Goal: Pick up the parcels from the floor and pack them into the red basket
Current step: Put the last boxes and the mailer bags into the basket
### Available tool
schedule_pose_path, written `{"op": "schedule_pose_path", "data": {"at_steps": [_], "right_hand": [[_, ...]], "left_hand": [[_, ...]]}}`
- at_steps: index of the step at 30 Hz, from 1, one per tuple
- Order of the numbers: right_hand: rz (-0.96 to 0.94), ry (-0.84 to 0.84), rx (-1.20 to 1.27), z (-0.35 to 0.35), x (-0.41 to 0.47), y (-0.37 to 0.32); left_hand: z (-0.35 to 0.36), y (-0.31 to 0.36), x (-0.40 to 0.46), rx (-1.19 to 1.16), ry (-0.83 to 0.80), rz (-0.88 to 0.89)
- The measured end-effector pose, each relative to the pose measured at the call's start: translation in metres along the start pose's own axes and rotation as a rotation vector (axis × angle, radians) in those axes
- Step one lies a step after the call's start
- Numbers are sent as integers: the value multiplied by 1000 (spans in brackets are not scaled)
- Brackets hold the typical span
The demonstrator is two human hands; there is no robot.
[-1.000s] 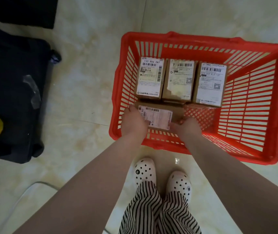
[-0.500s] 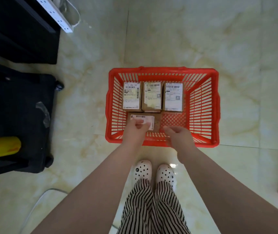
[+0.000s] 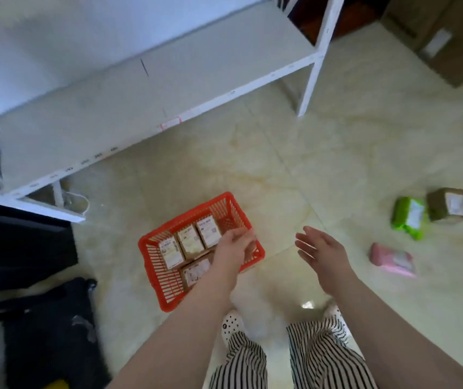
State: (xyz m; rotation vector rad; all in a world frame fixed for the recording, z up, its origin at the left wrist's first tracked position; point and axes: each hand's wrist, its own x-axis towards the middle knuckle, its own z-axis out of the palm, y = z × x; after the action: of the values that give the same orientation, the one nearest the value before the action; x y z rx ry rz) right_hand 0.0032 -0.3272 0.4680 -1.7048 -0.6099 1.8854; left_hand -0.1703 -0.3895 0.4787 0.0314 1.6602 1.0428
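The red basket (image 3: pixel 151 245) stands on the floor in front of my feet. Inside it lie three labelled cardboard parcels (image 3: pixel 189 242) in a row, with a fourth parcel (image 3: pixel 195 272) beside them. My left hand (image 3: pixel 234 248) hovers over the basket's right side, fingers loosely curled, holding nothing. My right hand (image 3: pixel 320 251) is open above bare floor to the right of the basket. On the floor at the right lie a green parcel (image 3: pixel 408 217), a brown box parcel (image 3: pixel 449 204) and a pink parcel (image 3: pixel 393 259).
A white metal shelf (image 3: pixel 151 88) stands behind the basket, one leg (image 3: pixel 310 80) near the middle. A black suitcase (image 3: pixel 53 327) is at lower left. A large cardboard box (image 3: pixel 455 43) sits at top right. My shoes (image 3: pixel 231 322) are below the basket.
Both hands have let go of the fourth parcel and risen out of the basket. The view has swung up and to the right, bringing the shelf and the floor parcels into sight.
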Motion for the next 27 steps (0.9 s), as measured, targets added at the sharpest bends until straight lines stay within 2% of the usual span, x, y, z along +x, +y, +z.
{"op": "schedule_pose_path", "data": {"at_steps": [4, 13, 18, 27], "right_hand": [[-17, 71, 105, -69, -7, -44], [-28, 269, 185, -262, -3, -132], [-14, 345, 285, -317, 16, -169], [47, 463, 306, -366, 89, -233]], "left_hand": [[94, 13, -19, 129, -145, 52], [294, -26, -56, 280, -293, -82], [378, -15, -60, 300, -355, -72], [487, 24, 0, 430, -299, -113]]}}
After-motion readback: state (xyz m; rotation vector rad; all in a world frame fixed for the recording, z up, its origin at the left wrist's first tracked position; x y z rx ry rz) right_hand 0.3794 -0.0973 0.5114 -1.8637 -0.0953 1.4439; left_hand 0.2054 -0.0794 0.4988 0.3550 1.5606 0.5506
